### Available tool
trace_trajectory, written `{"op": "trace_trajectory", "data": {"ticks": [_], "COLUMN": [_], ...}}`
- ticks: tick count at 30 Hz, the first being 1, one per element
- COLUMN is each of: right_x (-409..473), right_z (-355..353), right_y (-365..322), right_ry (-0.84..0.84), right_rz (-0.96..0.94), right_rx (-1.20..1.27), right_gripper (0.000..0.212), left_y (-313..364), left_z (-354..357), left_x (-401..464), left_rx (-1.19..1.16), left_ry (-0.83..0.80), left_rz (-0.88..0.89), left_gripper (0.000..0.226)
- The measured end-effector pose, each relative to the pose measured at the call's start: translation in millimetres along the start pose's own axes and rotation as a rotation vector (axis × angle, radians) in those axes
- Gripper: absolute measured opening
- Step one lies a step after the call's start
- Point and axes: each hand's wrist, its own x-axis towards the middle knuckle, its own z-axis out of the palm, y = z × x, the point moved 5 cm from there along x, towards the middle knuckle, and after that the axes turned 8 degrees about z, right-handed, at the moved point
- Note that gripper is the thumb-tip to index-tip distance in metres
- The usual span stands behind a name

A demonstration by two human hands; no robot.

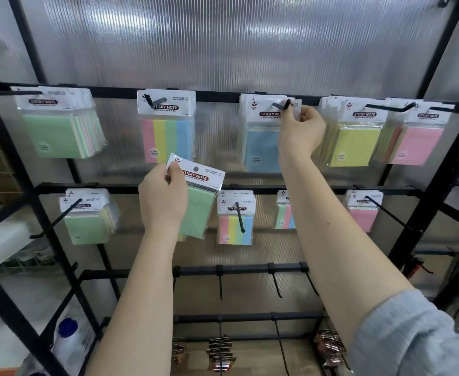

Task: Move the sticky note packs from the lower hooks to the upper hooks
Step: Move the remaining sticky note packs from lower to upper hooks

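Head view: the left hand (163, 198) pinches the white header card of a clear-wrapped green sticky note pack (195, 210), thumb and fingers closed on its upper left corner; the pack hangs tilted below those fingers, off any hook, between the two rails. The right hand (301, 128) pinches the header of a blue sticky note pack (262, 147) at the black upper hook (282, 105), which juts just above its fingertips. Multicoloured packs (235, 229) hang on a lower hook, below and right of the left fingers.

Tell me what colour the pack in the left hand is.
Green pack, clearest in the head view.
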Motion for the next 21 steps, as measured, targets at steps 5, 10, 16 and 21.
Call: {"op": "trace_trajectory", "data": {"ticks": [5, 10, 16, 21], "right_x": [3, -3, -38, -76], "right_z": [5, 2, -5, -17], "right_y": [2, 5, 26, 37], "right_ry": [0.043, 0.094, 0.118, 0.125], "right_rz": [0.019, -0.021, 0.088, 0.145], "right_rx": [0.017, 0.020, 0.093, 0.070], "right_gripper": [0.015, 0.016, 0.039, 0.042], "left_y": [-2, -6, -7, -12], "left_z": [-3, -8, -21, -38], "left_x": [3, 11, 18, 22], "left_rx": [-0.013, -0.044, -0.054, -0.059], "left_ry": [-0.012, -0.036, -0.086, -0.108], "left_rz": [0.003, 0.020, 0.084, 0.136], "left_gripper": [0.042, 0.041, 0.043, 0.041]}}
